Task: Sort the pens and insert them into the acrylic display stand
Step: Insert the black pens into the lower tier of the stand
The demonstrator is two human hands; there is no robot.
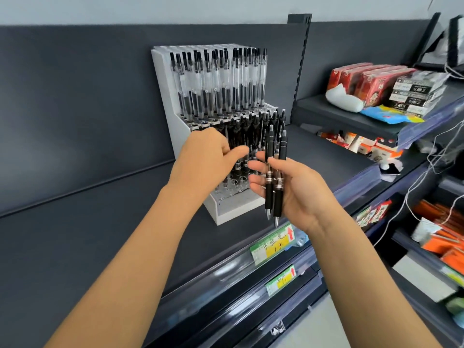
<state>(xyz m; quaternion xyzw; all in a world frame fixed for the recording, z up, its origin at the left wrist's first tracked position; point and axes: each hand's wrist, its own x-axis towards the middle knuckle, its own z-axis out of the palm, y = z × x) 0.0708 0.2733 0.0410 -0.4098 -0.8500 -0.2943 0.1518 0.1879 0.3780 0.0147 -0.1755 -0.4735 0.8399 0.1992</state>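
Right hand grips black pens — left hand blurred, grip perhaps empty.

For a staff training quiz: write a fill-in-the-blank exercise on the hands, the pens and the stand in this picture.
1. The right hand grips black pens with their tips pointing ____.
2. The top tier of the display stand holds upright pens with ____ barrels.
3. The left hand is in front of the stand's ____ tier.
Missing words: down; clear; middle.
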